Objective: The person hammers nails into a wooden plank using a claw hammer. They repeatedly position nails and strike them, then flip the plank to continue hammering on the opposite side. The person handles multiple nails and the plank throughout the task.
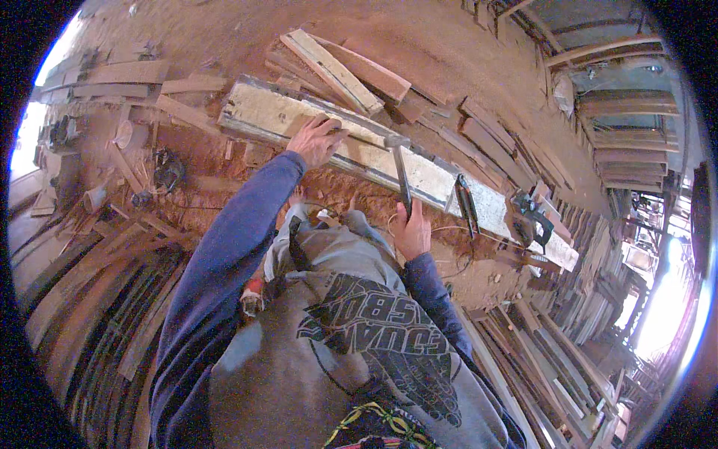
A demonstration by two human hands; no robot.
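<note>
Head view: left hand [317, 139], arm extended far, fingers pinched on the pale board [389, 161]; right hand [412, 232] fist-gripped around an upright hammer [401, 168] handle nearby.

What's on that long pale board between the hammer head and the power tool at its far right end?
In the head view, a pair of dark-handled pliers lies on the long pale board between the hammer and the power tool.

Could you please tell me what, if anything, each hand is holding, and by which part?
The right hand grips a hammer by the lower end of its handle. The left hand holds nothing; it presses flat on the long pale board.
</note>
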